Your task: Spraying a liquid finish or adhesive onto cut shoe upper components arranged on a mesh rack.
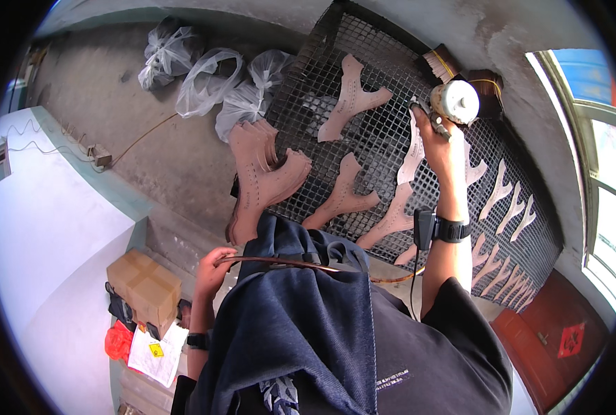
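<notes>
My right hand (438,146), reaching out over a black wire mesh rack (299,116), is closed around a spray gun (440,126) topped by a round whitish cup (455,102). Just below the gun lies a Y-shaped pinkish-brown leather piece (410,160). My left hand (212,271) is down near my waist, its fingers closed on a thin brown hose (280,261) that crosses in front of me. More Y-shaped pieces lie spread across the mesh, among them one large piece (353,98) at the far side. A thick stack of such pieces (265,169) sits at the rack's left edge.
Two banded bundles (486,90) of pieces stand against the wall beyond the rack. Several clear plastic bags (211,81) rest on the floor at the far left. A cardboard box (144,287) is to my left. At the right are a window (602,166) and a red-brown door (564,335).
</notes>
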`<state>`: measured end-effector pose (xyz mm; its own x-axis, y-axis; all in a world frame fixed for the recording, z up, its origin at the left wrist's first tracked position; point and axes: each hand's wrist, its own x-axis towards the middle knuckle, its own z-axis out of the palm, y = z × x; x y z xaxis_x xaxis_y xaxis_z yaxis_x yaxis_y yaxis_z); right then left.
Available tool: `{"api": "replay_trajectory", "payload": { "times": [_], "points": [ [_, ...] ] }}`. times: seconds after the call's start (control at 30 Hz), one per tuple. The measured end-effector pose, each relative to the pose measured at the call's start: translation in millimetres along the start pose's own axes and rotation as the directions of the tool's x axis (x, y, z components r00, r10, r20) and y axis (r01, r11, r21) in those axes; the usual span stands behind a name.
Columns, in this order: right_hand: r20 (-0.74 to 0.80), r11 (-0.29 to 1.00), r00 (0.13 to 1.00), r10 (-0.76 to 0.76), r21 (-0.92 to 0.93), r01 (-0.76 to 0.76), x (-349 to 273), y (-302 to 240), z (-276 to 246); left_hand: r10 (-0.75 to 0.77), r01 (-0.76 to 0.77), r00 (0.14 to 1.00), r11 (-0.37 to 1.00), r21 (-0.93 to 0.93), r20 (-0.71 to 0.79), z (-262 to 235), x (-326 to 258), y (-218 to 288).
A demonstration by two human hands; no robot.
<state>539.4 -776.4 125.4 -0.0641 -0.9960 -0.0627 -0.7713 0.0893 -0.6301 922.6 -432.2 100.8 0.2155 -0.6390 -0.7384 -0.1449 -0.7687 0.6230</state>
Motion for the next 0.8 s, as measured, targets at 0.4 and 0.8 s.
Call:
{"api": "replay_trajectory", "payload": {
  "times": [0.4,0.8],
  "points": [
    [0.419,0.992,0.907,-0.053,-0.083,0.096,-84.4,-23.2,41.6,0.056,-0.057,0.998,0.998,0.013,0.033,-1.9,-1.2,-4.4],
    [0.249,0.988,0.962,-0.115,-0.073,0.137,-157.0,-25.7,26.9,0.23,-0.235,0.964,0.972,0.026,0.133,-21.9,14.2,-35.1]
  ]
}}
